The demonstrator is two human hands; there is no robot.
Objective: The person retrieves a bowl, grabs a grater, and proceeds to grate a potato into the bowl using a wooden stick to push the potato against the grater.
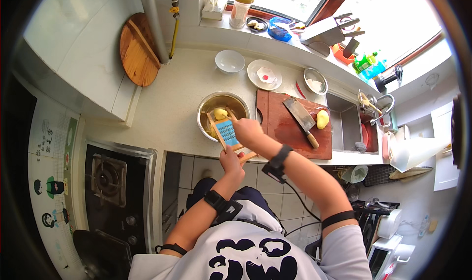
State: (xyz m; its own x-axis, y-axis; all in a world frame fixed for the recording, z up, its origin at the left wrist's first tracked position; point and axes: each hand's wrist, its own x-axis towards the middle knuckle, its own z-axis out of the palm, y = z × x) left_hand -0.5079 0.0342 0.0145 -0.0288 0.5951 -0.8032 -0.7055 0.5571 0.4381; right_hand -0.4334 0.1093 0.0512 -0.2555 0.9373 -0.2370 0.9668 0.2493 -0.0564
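A wooden-framed grater point(226, 131) with a blue toothed plate slopes over the near edge of a steel bowl point(202, 105). My left hand point(232, 162) grips its lower end, thumb on top. Against the right side rail lies my right hand point(247, 133), fingers curled and partly hidden. Inside the bowl, beside the grater's upper end, is a peeled potato piece point(220, 113); yellowish shreds point(212, 132) show near the rim. To the right, a cleaver point(299, 114) and another peeled potato point(322, 119) rest on a reddish-brown cutting board point(273, 140).
Behind the bowl stand a white bowl point(229, 61), stacked plates point(254, 81) and a small metal bowl point(320, 75). A red chili pepper point(300, 89) lies by the board. The sink point(341, 125) is at right, a gas stove point(114, 199) at left. A knife block point(320, 31) occupies the windowsill.
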